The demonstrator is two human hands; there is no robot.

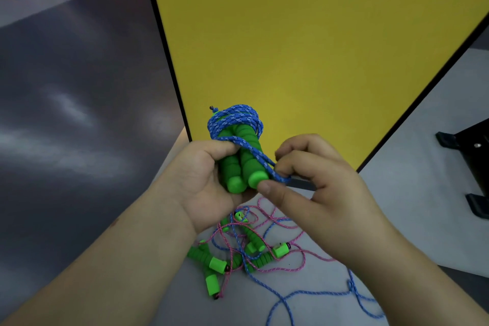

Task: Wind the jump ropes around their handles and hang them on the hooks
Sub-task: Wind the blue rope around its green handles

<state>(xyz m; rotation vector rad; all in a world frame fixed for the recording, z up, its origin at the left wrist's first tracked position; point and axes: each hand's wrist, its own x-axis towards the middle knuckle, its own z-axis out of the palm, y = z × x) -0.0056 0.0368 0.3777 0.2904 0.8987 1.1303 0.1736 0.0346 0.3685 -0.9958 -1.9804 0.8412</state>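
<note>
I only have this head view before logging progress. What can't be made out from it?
- Hooks: none in the head view, so hanging can't be judged.
- Free end of the blue rope: hidden in the right hand.
- Lower green handles: partly covered by the left hand.
- Floor pile: pink and blue cords tangled, rope count unclear.
- Loose blue cord: cut off at the bottom edge.
- Black stand: cut off at the right edge.
</note>
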